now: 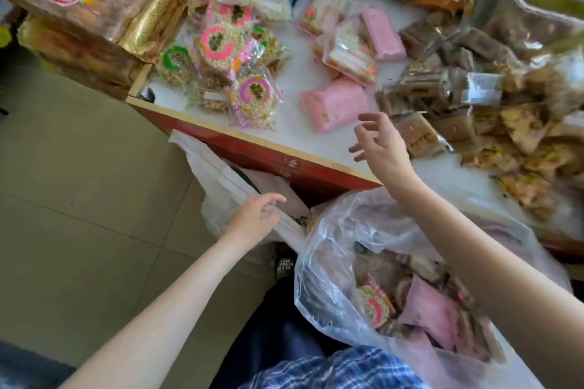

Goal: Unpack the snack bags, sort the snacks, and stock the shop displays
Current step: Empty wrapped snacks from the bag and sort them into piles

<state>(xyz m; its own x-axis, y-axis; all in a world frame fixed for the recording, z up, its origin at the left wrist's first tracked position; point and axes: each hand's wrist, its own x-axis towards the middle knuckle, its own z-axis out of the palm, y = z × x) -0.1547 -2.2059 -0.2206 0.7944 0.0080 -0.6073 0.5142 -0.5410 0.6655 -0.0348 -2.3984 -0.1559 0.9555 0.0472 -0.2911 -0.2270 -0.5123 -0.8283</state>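
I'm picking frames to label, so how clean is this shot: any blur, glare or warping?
Head view: even daylight, soft shadows; wide-angle warp bends the table edge; motion blur smears the right side and the plastic bag; glare on the gold packs; both hands fairly sharp.

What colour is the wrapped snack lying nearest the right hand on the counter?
Pink: the wrapped snack is a plain pale pink packet, seen in the head view, just beyond the right hand.

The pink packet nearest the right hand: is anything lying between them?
No. In the head view, only bare white tabletop separates the pink packet from the right hand.
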